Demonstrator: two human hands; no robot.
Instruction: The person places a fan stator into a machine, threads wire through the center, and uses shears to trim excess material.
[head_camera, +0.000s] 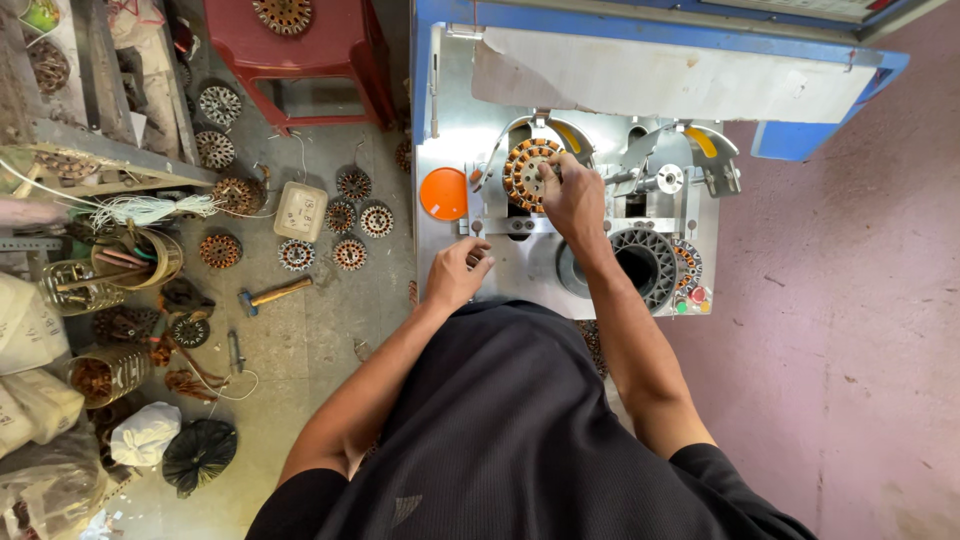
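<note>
Two hands: both belong to the person in the dark shirt, whose arms reach up from the bottom of the frame.
Right hand (572, 195): upper centre of the frame, fingers curled and pinching the right edge of the copper-wound stator (527, 174).
Left hand (457, 272): centre of the frame, loosely closed with the fingers bent, holding nothing that can be made out, resting at the left edge of the bench (440, 140).
Copper-wound stator: seated on the metal fixture in the upper centre, just right of the orange disc (443, 194).
Dark ring stator (646, 262): right of centre, below the right forearm, with a copper-wound one (688, 263) touching its right side.
Coloured buttons (691, 301): just below those two.
Bench: pale metal with a blue frame across the top of the picture.
Floor: at the left, many loose stators (351, 254) lie scattered, with a hammer (273, 294) near them and a cream box (301, 211) above it.
Red stool (300, 50): upper left, carrying one more stator.
Baskets (140, 255): far left, with wire and sacks beside them.
</note>
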